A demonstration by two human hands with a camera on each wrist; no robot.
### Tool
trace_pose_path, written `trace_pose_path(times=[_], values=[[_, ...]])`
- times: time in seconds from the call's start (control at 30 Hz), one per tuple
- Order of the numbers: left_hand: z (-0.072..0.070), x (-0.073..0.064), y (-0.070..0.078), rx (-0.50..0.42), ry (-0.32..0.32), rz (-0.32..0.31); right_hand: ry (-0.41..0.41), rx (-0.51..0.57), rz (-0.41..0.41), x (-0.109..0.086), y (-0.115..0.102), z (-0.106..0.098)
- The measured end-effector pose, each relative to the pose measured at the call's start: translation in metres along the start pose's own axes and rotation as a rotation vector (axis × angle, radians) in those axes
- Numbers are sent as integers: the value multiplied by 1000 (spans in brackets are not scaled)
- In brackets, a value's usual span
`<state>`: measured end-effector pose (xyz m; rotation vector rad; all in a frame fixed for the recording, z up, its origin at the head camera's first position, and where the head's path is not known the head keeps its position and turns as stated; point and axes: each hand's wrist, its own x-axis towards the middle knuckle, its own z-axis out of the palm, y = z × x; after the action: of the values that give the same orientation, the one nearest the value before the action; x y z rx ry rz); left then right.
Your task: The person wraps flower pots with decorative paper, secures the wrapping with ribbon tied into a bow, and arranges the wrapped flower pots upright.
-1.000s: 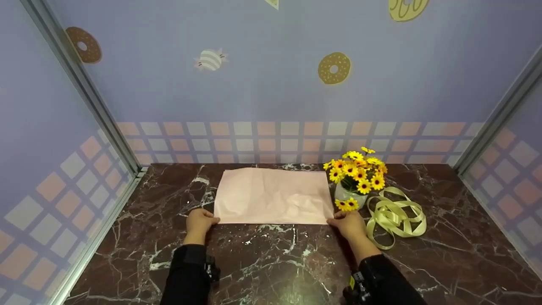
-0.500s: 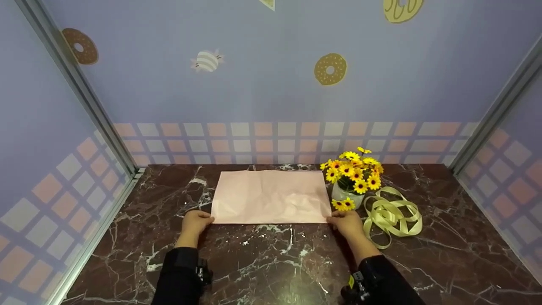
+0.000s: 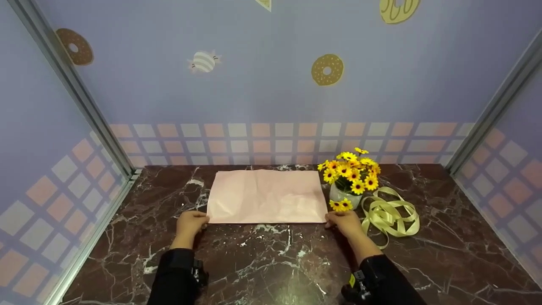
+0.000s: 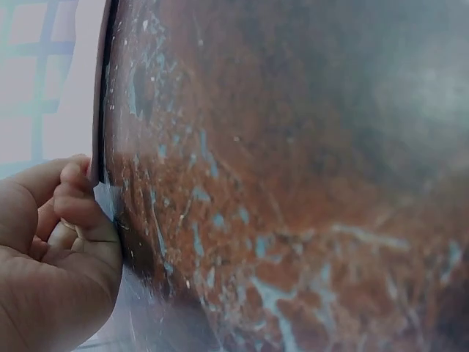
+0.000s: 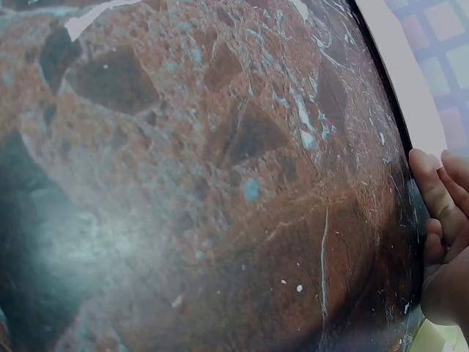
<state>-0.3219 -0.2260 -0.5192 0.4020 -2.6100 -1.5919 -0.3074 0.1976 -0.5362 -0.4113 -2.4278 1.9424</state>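
Pink paper (image 3: 266,197) settles flatter between two pinched corners

Over the last second the paper's far edge has dropped from a raised wave to nearly straight, suggesting it is being drawn smooth; a few creases show. With the paper as clock centre and the wall (image 3: 254,97) at twelve, the left hand (image 3: 189,224) pinches the corner at eight, thumb and fingertips together; the right hand (image 3: 345,222) pinches the one at four. The far edge lies near the wall. At three, the pot (image 3: 348,195) of yellow flowers (image 3: 351,171) and then the ribbon (image 3: 382,212) tighten that side; the marble table (image 3: 262,262) likely offers more room toward six and nine.
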Motion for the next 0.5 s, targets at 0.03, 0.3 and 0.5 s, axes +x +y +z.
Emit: trace_pose_path(times=[0.03,0.3,0.5], values=[[1,1,-1,-53,-17,-17,-3,-7,7,0,0,0],[7,3,3,-346,-83,-112,-1,50,25,1,-4,-4],[7,3,-2,-419,-95,-177,-17,74,10,-1,-5,-2]])
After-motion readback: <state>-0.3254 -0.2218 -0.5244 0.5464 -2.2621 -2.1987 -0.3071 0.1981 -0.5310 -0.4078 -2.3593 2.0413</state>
